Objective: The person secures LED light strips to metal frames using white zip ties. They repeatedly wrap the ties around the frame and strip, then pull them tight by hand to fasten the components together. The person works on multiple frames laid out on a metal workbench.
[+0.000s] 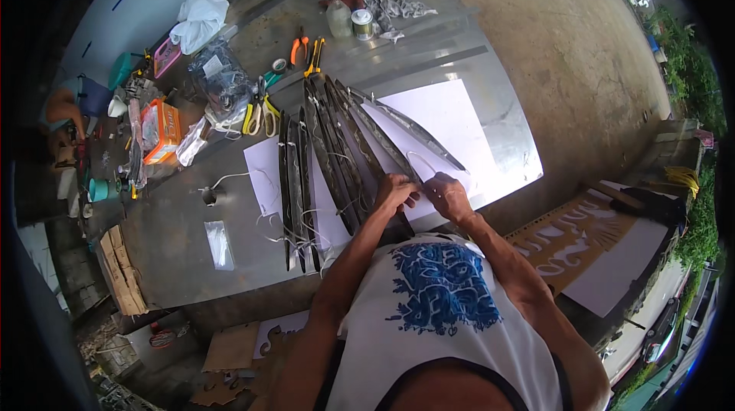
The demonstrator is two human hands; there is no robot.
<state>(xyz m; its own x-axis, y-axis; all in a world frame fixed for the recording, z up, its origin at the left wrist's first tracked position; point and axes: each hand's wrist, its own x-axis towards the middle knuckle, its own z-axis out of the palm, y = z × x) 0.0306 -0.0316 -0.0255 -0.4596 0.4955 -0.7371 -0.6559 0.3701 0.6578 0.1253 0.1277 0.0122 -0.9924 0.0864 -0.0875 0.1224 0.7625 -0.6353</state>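
Several long, dark, narrow strips with pointed ends (334,154) lie fanned out in front of me, thin white wires (310,220) trailing from them. My left hand (396,194) is closed over the near part of one strip, its fingers curled. Close beside it, my right hand (449,197) pinches at a thin white wire (419,160) that loops up by a strip's near end. The fingertips of both hands are partly hidden. Another strip (413,129) lies apart to the right, on white sheet material (467,116).
The metal table (253,246) also carries scissors (270,116), orange-handled pliers (299,47), an orange tub (161,132), plastic bags (200,19), a jar (339,19) and a can (362,25). A board with cut-out shapes (574,235) stands at right. A person (63,116) is at far left.
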